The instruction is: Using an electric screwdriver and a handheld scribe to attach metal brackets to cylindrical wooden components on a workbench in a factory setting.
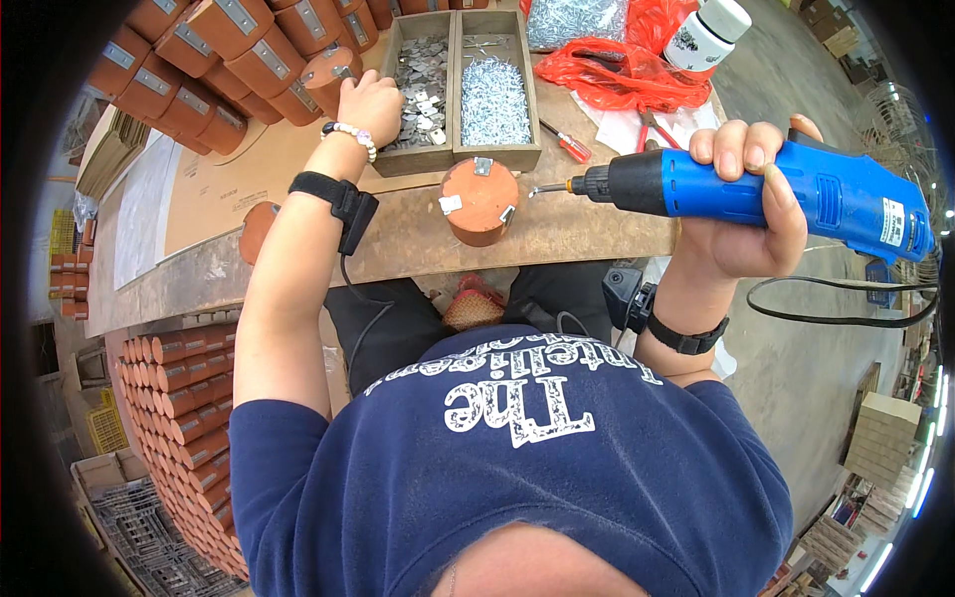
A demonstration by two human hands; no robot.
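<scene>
My right hand (748, 184) is wrapped round a blue electric screwdriver (741, 184) with a black nose. Its thin bit points left, just right of a terracotta-coloured round pot (477, 214) on the table. Small metal tabs sit on that pot's top and rim. My left hand (372, 111) is at the left wall of a wooden box (438, 159), back upward with fingers bent down. Close beside its fingertips stands another terracotta pot (326, 85) with a metal plate; I cannot tell whether they touch it. The box's left compartment contains flat metal tabs (422, 104), the right one silver screws (494, 104).
Stacked terracotta pots (234, 60) crowd the table's far left. Right of the box lie a red-handled screwdriver (567, 142), red-handled pliers (652, 129), red plastic bags (617, 75) and a white bottle (704, 38). The power cable (846, 316) loops at the right.
</scene>
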